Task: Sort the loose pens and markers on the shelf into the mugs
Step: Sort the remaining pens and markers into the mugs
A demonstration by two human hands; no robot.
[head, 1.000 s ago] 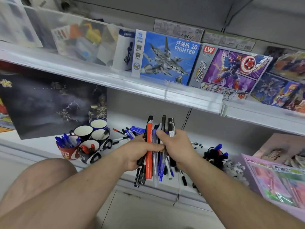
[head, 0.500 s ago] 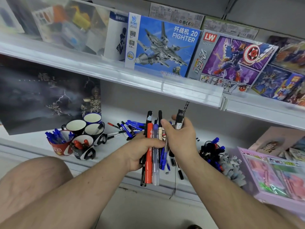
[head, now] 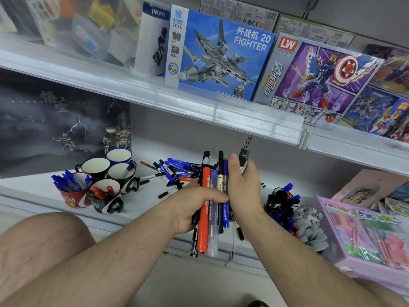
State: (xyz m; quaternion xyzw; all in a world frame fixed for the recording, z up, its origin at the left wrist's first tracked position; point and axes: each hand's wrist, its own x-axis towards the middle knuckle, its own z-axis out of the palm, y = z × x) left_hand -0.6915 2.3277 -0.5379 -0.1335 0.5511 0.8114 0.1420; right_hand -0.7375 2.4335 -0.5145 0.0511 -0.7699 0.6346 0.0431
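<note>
My left hand [head: 194, 204] grips an upright bundle of pens and markers [head: 209, 220], among them a thick red marker, a clear pen and a blue one. Beside the bundle, my right hand [head: 243, 187] holds a black marker [head: 244, 159] lifted a little above the other tips. Several mugs stand at the left of the shelf: a red mug [head: 74, 197] full of blue pens, a black mug [head: 106, 199] with red markers, a mug [head: 121, 173] holding one black pen, and two empty ones [head: 96, 167]. Loose blue, black and red pens [head: 174, 170] lie behind my hands.
A heap of black, blue and red pens [head: 281, 204] lies at the right of the shelf, next to grey markers [head: 309, 227]. A pink toy box [head: 363, 235] fills the right end. The upper shelf edge [head: 155, 91] overhangs, with toy boxes above. A dark poster [head: 55, 129] leans behind the mugs.
My right hand has drawn the black marker upward out of the bundle and now holds it apart. The left hand keeps hold of the bundle. The camera has moved closer.
</note>
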